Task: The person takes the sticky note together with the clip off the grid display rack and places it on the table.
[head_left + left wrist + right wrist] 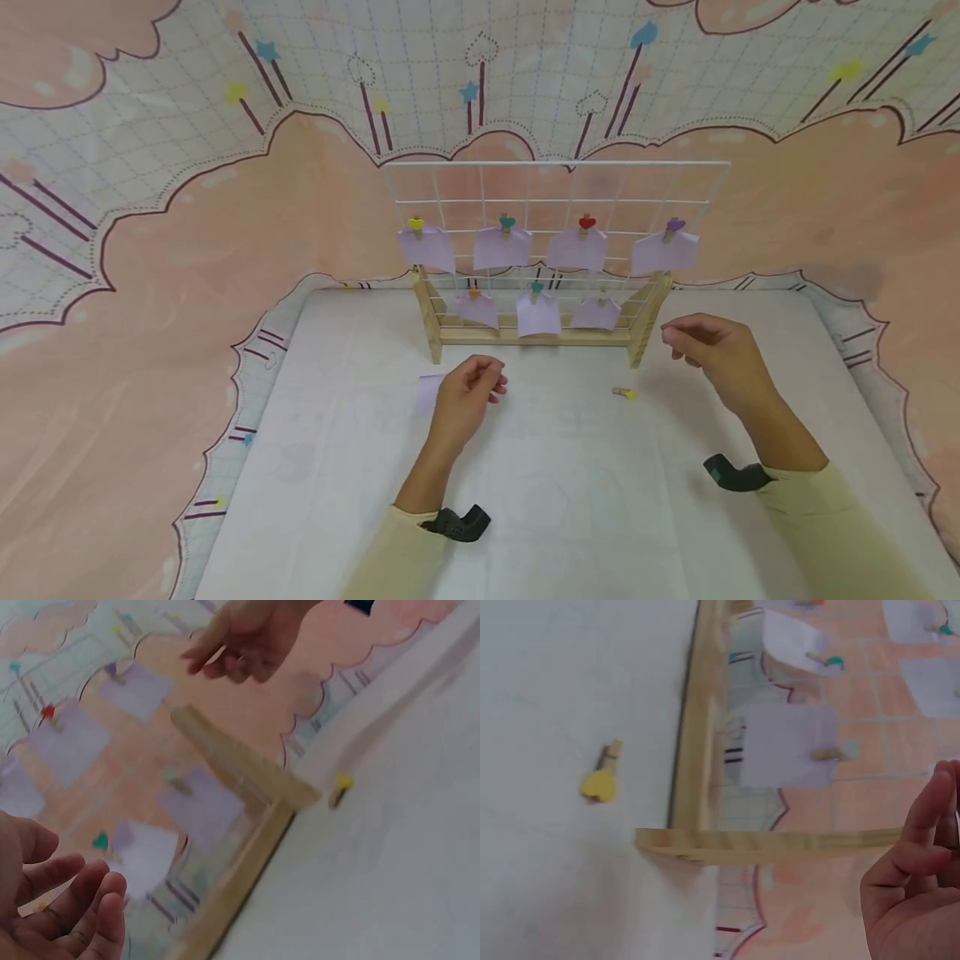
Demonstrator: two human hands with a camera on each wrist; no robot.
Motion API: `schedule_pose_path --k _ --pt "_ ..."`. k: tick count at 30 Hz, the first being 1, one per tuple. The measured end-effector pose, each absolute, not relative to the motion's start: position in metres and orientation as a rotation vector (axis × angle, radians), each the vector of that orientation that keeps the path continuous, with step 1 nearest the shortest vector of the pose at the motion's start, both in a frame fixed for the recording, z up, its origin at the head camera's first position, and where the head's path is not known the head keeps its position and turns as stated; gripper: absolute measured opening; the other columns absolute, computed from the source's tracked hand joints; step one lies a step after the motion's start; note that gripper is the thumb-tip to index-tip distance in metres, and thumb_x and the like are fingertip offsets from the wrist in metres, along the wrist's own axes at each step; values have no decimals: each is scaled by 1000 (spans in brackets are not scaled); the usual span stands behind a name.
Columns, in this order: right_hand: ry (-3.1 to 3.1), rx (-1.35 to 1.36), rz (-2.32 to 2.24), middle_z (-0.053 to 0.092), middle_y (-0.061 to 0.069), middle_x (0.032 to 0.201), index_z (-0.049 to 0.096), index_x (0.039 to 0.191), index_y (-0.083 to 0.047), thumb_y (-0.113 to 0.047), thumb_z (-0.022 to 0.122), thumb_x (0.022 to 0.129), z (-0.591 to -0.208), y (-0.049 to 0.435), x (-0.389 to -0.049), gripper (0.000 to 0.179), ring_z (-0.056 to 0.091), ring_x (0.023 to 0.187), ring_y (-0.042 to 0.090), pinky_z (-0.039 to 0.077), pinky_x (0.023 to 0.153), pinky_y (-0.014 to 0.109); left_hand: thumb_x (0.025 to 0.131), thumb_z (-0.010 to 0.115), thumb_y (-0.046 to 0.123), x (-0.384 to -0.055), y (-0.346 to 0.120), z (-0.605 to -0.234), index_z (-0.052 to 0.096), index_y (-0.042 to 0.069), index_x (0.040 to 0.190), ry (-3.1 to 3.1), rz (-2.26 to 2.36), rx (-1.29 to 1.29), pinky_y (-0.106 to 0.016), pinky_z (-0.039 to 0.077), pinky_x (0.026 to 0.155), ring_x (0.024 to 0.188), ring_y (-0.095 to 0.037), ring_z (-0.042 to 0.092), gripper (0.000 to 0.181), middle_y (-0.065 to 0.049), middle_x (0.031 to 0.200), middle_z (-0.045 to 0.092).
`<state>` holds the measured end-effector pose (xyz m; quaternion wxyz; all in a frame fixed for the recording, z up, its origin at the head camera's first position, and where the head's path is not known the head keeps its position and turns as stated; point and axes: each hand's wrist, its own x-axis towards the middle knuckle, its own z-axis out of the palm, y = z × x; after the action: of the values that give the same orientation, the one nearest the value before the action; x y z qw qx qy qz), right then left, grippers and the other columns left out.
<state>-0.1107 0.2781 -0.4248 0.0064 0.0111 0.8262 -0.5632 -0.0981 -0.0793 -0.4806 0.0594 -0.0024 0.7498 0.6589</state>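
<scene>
A white wire grid rack on a wooden stand (pixel 532 337) holds two rows of purple paper notes, each clipped with a small heart-topped clothespin. My left hand (pixel 467 396) hovers in front of the stand's left part, fingers loosely bent, holding nothing visible. Partly hidden behind it, a loose purple note (pixel 428 388) lies on the table. To the right of the stand my right hand (pixel 716 354) is raised, thumb and fingers loosely curled, with nothing seen between them. A clothespin with a yellow heart (pixel 625 393) lies on the table between the hands, apart from both.
White cloth (pixel 570 500) covers the table under the rack. Behind stands a patterned pink and white backdrop (pixel 225 217). The stand's right wooden foot (pixel 772 846) juts out between the loose clothespin and my right hand.
</scene>
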Motion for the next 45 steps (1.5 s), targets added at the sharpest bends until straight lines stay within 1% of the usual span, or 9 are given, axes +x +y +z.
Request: schedule_pose_path --k 11,20,23,28,30,35,38,41,45 --pt "2725 -96 -1977 69 -10 84 71 118 2 -9 73 94 -380 273 -132 26 55 65 13 48 56 17 106 56 25 -127 -22 -438 70 7 123 2105 1997 294 -27 61 77 87 -14 69 28 -13 101 70" --pt "2861 -104 -1974 67 -10 78 72 120 0 -12 75 93 -361 272 -158 30 53 59 12 46 54 18 106 57 21 -147 24 -424 62 6 138 1927 2059 326 -22 59 75 83 -10 69 36 -20 107 72" --pt "2881 -110 -2017 66 -8 77 73 120 0 -12 75 93 -357 269 -165 29 51 58 13 45 52 18 105 58 19 -153 41 -420 61 11 141 1927 2067 314 -22 60 75 82 -11 70 37 -17 105 73" --pt "2883 -115 -2077 67 -8 79 73 122 -4 -11 76 92 -354 267 -173 31 50 57 13 45 51 17 104 61 24 -161 62 -414 55 25 148 2007 2069 326 -27 62 77 84 -22 73 44 -11 99 74" --pt "2910 -105 -2058 66 -9 79 73 124 -7 -12 76 92 -353 266 -175 33 50 56 12 45 51 16 104 61 25 -164 68 -412 53 27 149 2043 2073 343 -29 62 79 86 -27 73 46 -10 98 74" --pt "3033 -34 -1912 64 -13 76 73 127 -14 -19 79 90 -347 264 -181 38 54 58 8 47 52 12 103 62 24 -173 81 -406 55 22 148 2073 2099 327 -25 61 73 84 -27 73 45 -8 95 73" --pt "3120 -20 -1772 62 -17 73 74 126 -19 -24 80 90 -342 263 -183 37 58 63 5 48 53 11 103 63 21 -178 87 -403 59 15 141 2062 2132 306 -23 61 69 77 -20 73 39 -8 93 74" --pt "3177 -35 -1651 60 -21 68 73 127 -21 -27 80 90 -337 262 -184 38 57 65 3 44 51 12 103 63 20 -182 91 -402 63 9 132 2069 2146 290 -29 63 71 71 -13 71 31 -7 91 74" --pt "3234 -81 -1507 57 -25 62 73 127 -20 -31 77 93 -332 262 -188 37 54 60 3 38 47 15 103 63 21 -188 94 -402 66 7 124 2117 2107 260 -42 64 78 69 -15 72 25 -7 91 74"
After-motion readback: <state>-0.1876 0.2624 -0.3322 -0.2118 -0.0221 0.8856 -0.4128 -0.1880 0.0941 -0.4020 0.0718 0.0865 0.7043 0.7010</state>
